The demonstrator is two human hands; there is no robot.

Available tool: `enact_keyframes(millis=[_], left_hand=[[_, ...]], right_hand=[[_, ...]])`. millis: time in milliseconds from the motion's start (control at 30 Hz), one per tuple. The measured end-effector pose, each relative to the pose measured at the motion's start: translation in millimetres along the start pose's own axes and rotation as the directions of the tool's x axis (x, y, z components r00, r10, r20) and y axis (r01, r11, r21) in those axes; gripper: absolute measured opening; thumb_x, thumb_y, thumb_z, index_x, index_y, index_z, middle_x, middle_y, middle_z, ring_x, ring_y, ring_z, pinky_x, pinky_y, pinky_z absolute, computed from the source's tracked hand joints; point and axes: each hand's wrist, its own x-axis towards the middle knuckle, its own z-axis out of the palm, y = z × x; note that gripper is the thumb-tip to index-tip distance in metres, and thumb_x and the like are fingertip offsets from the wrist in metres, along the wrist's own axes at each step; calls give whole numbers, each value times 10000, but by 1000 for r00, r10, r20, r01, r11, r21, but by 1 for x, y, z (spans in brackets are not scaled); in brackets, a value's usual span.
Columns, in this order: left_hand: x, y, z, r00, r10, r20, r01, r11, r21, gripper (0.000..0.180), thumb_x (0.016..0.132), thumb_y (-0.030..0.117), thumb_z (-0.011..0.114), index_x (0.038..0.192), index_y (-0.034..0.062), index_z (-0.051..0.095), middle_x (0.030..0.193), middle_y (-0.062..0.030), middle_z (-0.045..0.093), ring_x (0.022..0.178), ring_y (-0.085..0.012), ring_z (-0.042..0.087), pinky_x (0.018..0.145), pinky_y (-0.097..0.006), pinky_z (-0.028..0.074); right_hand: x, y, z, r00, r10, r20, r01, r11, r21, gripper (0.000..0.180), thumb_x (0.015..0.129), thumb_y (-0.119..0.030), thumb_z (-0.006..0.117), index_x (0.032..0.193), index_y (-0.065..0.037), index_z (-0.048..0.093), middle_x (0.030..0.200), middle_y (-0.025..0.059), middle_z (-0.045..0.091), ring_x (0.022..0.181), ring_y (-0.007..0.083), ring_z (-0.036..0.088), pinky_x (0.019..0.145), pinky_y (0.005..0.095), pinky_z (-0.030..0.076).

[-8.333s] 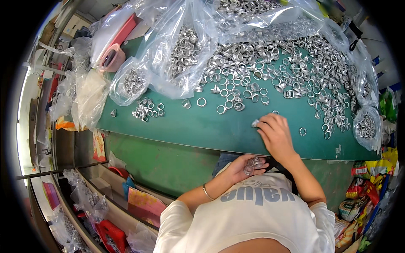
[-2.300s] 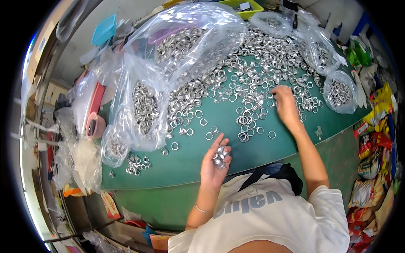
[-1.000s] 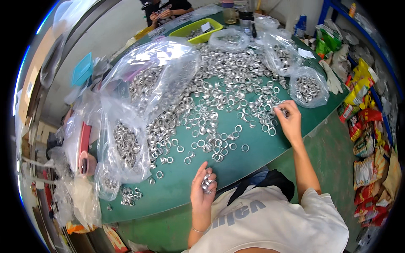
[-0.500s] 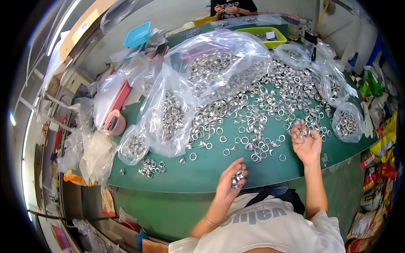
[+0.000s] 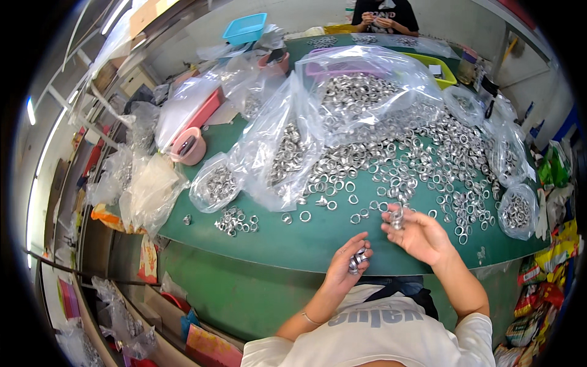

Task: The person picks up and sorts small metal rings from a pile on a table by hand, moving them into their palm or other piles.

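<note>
My left hand (image 5: pixel 348 263) holds a short stack of silver metal rings (image 5: pixel 355 260) just over the front edge of the green table (image 5: pixel 287 241). My right hand (image 5: pixel 419 233) is raised close beside it, pinching a few more rings (image 5: pixel 397 218) between thumb and fingers. A broad heap of loose silver rings (image 5: pixel 422 162) spreads across the table beyond both hands. A few single rings (image 5: pixel 304 216) lie apart near the front.
Clear plastic bags of rings (image 5: pixel 287 147) stand left and centre, with small bags (image 5: pixel 516 211) at the right. A small ring pile (image 5: pixel 235 220) lies front left. A pink bowl (image 5: pixel 186 145), blue basket (image 5: pixel 244 27) and yellow tray (image 5: pixel 440 67) sit farther back. Another person (image 5: pixel 385 13) works opposite.
My right hand has come back from the ring heap with rings pinched in it and now sits next to my left hand. My view has shifted over the table.
</note>
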Motion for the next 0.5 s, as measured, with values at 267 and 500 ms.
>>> enact_keyframes(millis=[267, 500], left_hand=[[0, 0, -12, 1000, 25, -7, -25, 997, -70, 312, 880, 59, 547, 1172, 13, 448, 902, -78, 532, 751, -143, 525, 471, -201, 372], [-9, -1, 5, 999, 16, -28, -17, 999, -28, 285, 877, 75, 567, 1143, 10, 488, 903, -71, 530, 741, -138, 524, 484, -201, 381]], right_hand=[[34, 18, 20, 981, 191, 33, -188, 979, -83, 320, 864, -70, 524, 1171, -9, 458, 1189, 191, 491, 1077, 340, 520, 963, 428, 411], [106, -9, 128, 879, -122, 462, 287, 907, -307, 670, 870, 0, 470, 1422, 15, 90, 1416, 237, 266, 1221, 354, 425, 1031, 399, 363]])
